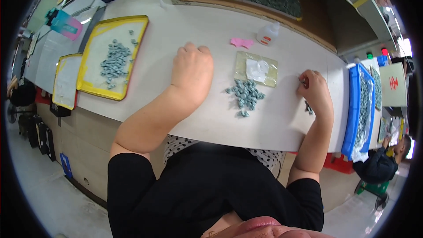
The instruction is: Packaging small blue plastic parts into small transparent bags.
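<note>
- Pinching a small piece (303, 80) between thumb and fingertips, the right hand (315, 90) is nearly closed on the right of the table (202, 121).
- Left hand (191, 70) curls, fingers bent under; I cannot tell whether it grips anything.
- Grey-green pieces (246, 95) lie heaped between the hands, at the near edge of a clear packet (272, 74).
- Yellow-rimmed tray (143, 39) sits left.

A pale box (392, 98) bears red writing (393, 82), a bottle (269, 29) an illegible label (265, 39).
</note>
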Action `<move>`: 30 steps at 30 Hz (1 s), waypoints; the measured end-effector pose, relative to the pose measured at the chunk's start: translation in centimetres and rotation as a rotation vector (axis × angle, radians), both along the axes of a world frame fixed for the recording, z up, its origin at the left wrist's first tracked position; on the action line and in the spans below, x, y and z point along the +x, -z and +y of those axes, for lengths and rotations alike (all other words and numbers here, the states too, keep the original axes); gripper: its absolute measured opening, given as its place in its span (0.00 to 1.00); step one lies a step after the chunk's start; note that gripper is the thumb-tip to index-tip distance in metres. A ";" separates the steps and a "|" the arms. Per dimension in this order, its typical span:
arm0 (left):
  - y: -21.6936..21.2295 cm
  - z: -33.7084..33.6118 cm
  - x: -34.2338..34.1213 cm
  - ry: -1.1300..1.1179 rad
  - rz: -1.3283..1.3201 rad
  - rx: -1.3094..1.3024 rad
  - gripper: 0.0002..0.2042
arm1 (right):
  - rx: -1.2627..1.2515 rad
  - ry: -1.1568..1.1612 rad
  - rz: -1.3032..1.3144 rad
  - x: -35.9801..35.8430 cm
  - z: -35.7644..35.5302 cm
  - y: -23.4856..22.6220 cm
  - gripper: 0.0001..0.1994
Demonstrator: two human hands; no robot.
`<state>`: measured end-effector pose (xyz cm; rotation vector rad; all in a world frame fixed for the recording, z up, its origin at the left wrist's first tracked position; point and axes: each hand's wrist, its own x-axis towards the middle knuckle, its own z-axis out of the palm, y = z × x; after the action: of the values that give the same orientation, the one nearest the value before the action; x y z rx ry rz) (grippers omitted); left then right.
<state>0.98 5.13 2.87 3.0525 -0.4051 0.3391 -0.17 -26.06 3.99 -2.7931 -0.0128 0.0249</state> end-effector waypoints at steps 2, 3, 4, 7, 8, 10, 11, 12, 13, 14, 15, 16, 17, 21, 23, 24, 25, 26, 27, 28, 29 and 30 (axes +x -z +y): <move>-1.4 0.6 0.0 -0.056 0.017 0.060 0.04 | 0.033 -0.024 -0.050 -0.2 0.2 -0.9 0.09; -1.9 0.5 0.0 -0.059 0.028 0.013 0.04 | 0.053 -0.032 -0.076 -0.4 0.3 -1.3 0.09; -3.1 0.7 -0.2 -0.066 0.038 -0.032 0.04 | 0.079 -0.063 -0.099 -0.6 0.4 -1.9 0.09; -6.1 0.5 -0.6 -0.051 0.073 -0.024 0.05 | 0.232 -0.116 -0.130 -1.3 0.8 -3.4 0.08; -7.4 0.2 -0.9 -0.079 0.047 -0.004 0.05 | 0.259 -0.103 -0.106 -1.6 0.9 -4.2 0.08; -9.6 -0.3 -1.7 -0.070 0.124 -0.034 0.06 | 0.304 -0.120 -0.085 -1.9 1.0 -5.3 0.07; -10.0 -0.7 -1.7 -0.083 0.113 -0.024 0.06 | 0.330 -0.096 -0.088 -2.1 0.8 -5.5 0.07; -10.1 -0.9 -1.6 -0.073 0.120 -0.033 0.06 | 0.354 -0.071 -0.088 -2.1 0.8 -5.7 0.07; -10.3 -1.1 -1.6 -0.060 0.129 -0.045 0.07 | 0.375 -0.043 -0.086 -2.0 0.8 -5.9 0.07; -10.3 -1.0 -1.5 -0.047 0.139 -0.059 0.09 | 0.379 -0.051 -0.089 -1.7 1.0 -6.3 0.07; -10.5 -0.9 -1.4 -0.053 0.135 -0.057 0.09 | 0.385 -0.052 -0.090 -1.5 1.2 -6.8 0.07; -10.0 -0.8 -1.1 -0.048 0.142 -0.067 0.09 | 0.384 -0.046 -0.092 -1.4 1.3 -6.8 0.07; -9.6 -0.8 -0.9 -0.043 0.149 -0.077 0.09 | 0.382 -0.040 -0.093 -1.3 1.3 -6.7 0.07; -8.5 -0.8 -0.5 -0.017 0.151 -0.124 0.09 | 0.390 -0.046 -0.143 -1.2 1.5 -6.1 0.07; -8.8 -0.8 -0.5 -0.010 0.146 -0.141 0.09 | 0.409 -0.047 -0.156 -1.1 1.5 -6.2 0.07; -9.0 -0.8 -0.5 -0.004 0.146 -0.150 0.08 | 0.431 -0.045 -0.165 -1.1 1.5 -6.3 0.07; -9.2 -0.8 -0.5 0.002 0.145 -0.159 0.08 | 0.454 -0.044 -0.174 -1.1 1.5 -6.3 0.07; -9.3 -0.9 -0.6 0.008 0.144 -0.167 0.08 | 0.451 -0.047 -0.177 -1.2 1.5 -6.3 0.07; -9.2 -0.9 -0.6 0.006 0.141 -0.170 0.08 | 0.463 -0.063 -0.186 -1.2 1.4 -6.4 0.07; -8.9 -0.9 -0.5 -0.007 0.116 -0.171 0.08 | 0.475 -0.078 -0.195 -1.2 1.3 -6.4 0.07; -8.7 -0.9 -0.5 -0.019 0.091 -0.172 0.08 | 0.487 -0.093 -0.204 -1.2 1.3 -6.4 0.07; -8.5 -0.9 -0.5 -0.031 0.066 -0.173 0.08 | 0.485 -0.095 -0.206 -1.2 1.4 -6.3 0.07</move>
<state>0.50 4.25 11.40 2.8943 -0.3082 0.2596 -1.36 -24.69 10.34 -2.2974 -0.1781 -0.2141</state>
